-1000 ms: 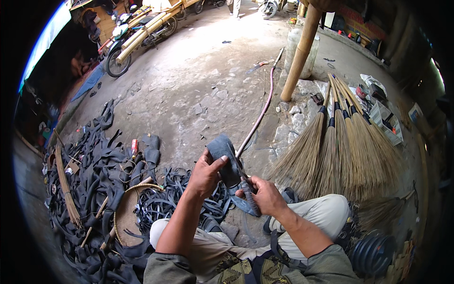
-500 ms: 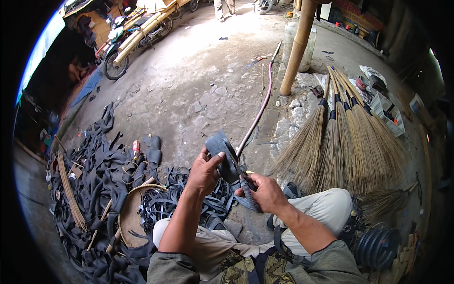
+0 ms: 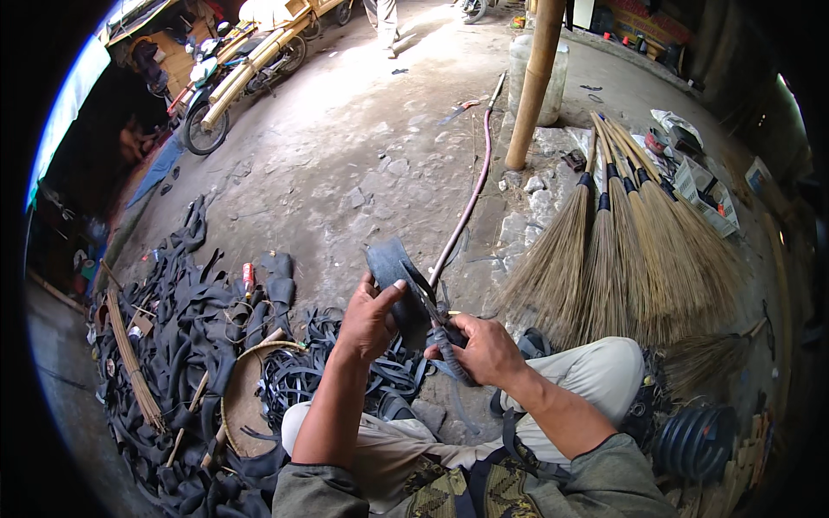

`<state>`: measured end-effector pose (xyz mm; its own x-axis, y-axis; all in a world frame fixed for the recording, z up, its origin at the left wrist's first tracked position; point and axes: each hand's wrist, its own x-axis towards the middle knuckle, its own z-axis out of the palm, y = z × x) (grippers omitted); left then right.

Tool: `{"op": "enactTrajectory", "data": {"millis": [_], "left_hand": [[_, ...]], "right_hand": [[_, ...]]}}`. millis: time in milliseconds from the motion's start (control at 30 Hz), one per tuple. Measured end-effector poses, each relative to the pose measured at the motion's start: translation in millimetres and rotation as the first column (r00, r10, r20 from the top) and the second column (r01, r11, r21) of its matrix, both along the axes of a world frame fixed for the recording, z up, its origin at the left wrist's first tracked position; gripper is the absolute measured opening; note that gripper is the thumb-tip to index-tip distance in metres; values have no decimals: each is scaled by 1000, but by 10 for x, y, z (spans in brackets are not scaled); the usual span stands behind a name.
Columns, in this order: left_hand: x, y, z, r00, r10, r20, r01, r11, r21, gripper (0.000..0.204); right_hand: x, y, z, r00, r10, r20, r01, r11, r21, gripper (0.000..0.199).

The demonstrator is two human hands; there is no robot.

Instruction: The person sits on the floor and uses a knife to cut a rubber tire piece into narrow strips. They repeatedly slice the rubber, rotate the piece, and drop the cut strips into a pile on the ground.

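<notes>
My left hand (image 3: 370, 318) grips a wide black rubber band (image 3: 390, 263), bent into a loop, with the thumb pressed on its outer face. My right hand (image 3: 488, 352) is closed round the dark, wrapped handles of a pair of scissors (image 3: 447, 347). Their blades point up and away, along the right edge of the rubber; whether they bite into it I cannot make out. Below and left of my hands lies a tangled heap of thin black rubber strips (image 3: 302, 367).
Black rubber pieces (image 3: 194, 345) cover the ground at left, with a bundle of sticks (image 3: 134, 363) on them. Several brooms (image 3: 622, 250) lean at right beside a bamboo post (image 3: 535, 86). A pink hose (image 3: 475, 198) runs ahead. Motorcycles (image 3: 207, 129) and a walking person (image 3: 382, 26) are farther off.
The rubber band has shifted slightly left in my left hand's grip, and the scissors lie a little differently against it. The person in the background has stepped left.
</notes>
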<state>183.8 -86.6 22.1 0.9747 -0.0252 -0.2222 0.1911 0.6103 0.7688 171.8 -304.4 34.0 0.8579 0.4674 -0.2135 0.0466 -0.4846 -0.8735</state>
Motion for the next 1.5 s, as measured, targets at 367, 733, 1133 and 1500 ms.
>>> {"op": "enactTrajectory", "data": {"millis": [367,733,1133,1500], "left_hand": [[-73,-139,-34,998,-63,-1,63,994,93,68],[-98,-122,-23,998,-50,-26,51,997,52,73],[-45,-2,49,1000,6,27,-9,991,137,67],[-18,20,97,999,40,27,-44,981,188,64]], "right_hand": [[-2,2,-12,974,-59,216,86,990,-114,72],[6,76,-51,913,-130,386,157,987,-39,72],[4,86,9,924,-75,374,116,989,-88,71],[-5,74,-33,961,-77,267,99,993,-71,68]]}}
